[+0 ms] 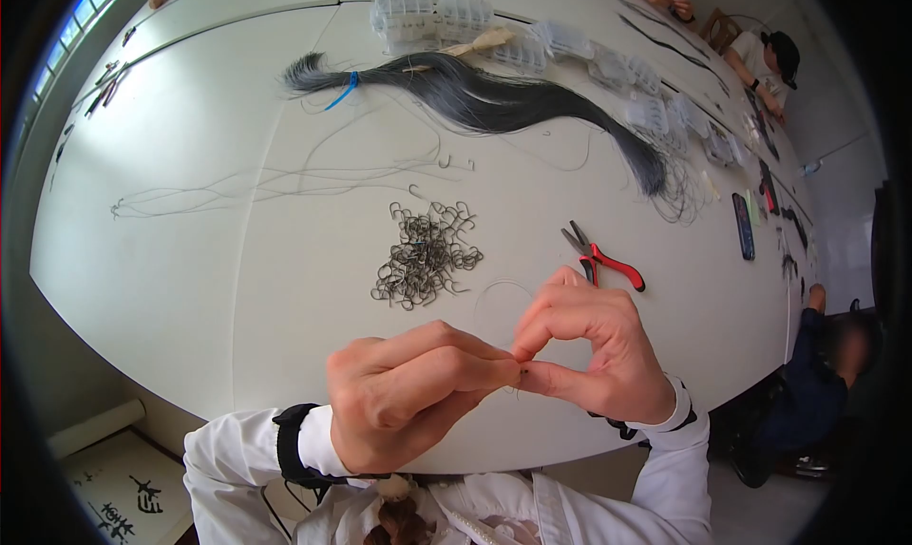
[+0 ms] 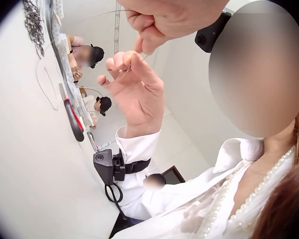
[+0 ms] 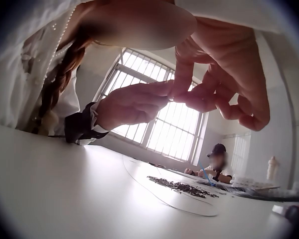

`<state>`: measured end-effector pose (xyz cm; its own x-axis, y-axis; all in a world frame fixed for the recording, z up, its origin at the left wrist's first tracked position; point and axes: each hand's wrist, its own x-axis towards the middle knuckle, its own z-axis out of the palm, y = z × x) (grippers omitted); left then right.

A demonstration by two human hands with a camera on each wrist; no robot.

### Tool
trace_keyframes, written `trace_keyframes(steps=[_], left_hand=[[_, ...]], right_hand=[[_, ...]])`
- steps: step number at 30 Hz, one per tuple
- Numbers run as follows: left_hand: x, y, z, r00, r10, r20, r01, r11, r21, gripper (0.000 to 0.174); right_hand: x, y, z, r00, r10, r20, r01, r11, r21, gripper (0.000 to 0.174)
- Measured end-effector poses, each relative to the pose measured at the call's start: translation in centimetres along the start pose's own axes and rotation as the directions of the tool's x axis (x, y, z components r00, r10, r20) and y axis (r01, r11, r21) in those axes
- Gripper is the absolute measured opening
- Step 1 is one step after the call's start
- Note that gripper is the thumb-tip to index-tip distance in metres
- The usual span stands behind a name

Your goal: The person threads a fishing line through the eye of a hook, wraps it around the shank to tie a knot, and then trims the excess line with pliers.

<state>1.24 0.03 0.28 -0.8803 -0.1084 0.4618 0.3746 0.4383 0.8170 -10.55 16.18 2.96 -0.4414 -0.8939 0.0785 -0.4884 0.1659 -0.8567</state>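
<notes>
In front of the chest my left hand (image 1: 418, 388) and right hand (image 1: 598, 341) meet at the fingertips. Both pinch a thin line (image 2: 123, 74), which runs across the right fingers in the left wrist view. A tiny dark end shows between the fingertips; I cannot tell whether it is a hook. Below the hands, a loop of the line (image 3: 192, 213) hangs toward the table. A pile of dark fishing hooks (image 1: 423, 255) lies just beyond the left hand. Red-handled pliers (image 1: 608, 260) rest on the table past the right hand.
A long bundle of dark line (image 1: 494, 103), bound with a blue tie (image 1: 344, 91), stretches across the table (image 1: 180, 288). Behind it stand clear compartment boxes (image 1: 518, 51). Hooked lengths of line (image 1: 285, 179) lie at left, a phone (image 1: 743, 227) at right. Other people sit around.
</notes>
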Motion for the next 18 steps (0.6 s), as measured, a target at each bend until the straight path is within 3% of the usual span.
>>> trace_keyframes(steps=[1,5,7,11,13,15,18], left_hand=[[0.0,0.0,0.0,1.0,0.001,0.001,-0.001,1.0,-0.01,0.015],[0.1,-0.3,0.4,0.999,-0.053,0.01,0.054,0.988,-0.147,0.014],[0.0,-0.1,0.6,0.972,-0.235,0.029,0.233,0.929,-0.286,0.014],[0.1,-0.2,0.6,0.983,-0.182,-0.031,0.171,0.961,-0.219,0.014],[0.1,-0.2,0.5,0.993,-0.097,-0.072,0.09,0.991,-0.1,0.014],[0.0,-0.2,0.6,0.991,-0.093,-0.092,0.085,0.992,-0.088,0.015],[0.0,0.0,0.6,0.991,-0.085,-0.104,0.08,0.996,-0.049,0.015]], right_hand=[[0.1,0.2,0.1,0.996,0.042,0.077,-0.052,0.99,0.13,0.008],[0.1,1.3,0.3,0.985,0.07,0.16,-0.11,0.961,0.256,0.007],[0.1,1.5,0.3,0.984,0.098,0.147,-0.135,0.953,0.271,0.007],[0.1,0.9,0.4,0.993,0.118,0.01,-0.116,0.954,0.275,0.008],[0.1,0.4,-0.3,0.985,0.153,-0.078,-0.12,0.937,0.327,0.009],[0.0,0.5,-0.6,0.993,0.117,-0.03,-0.098,0.928,0.36,0.01],[-0.1,0.2,-0.5,0.998,0.028,-0.048,-0.018,0.98,0.197,0.008]])
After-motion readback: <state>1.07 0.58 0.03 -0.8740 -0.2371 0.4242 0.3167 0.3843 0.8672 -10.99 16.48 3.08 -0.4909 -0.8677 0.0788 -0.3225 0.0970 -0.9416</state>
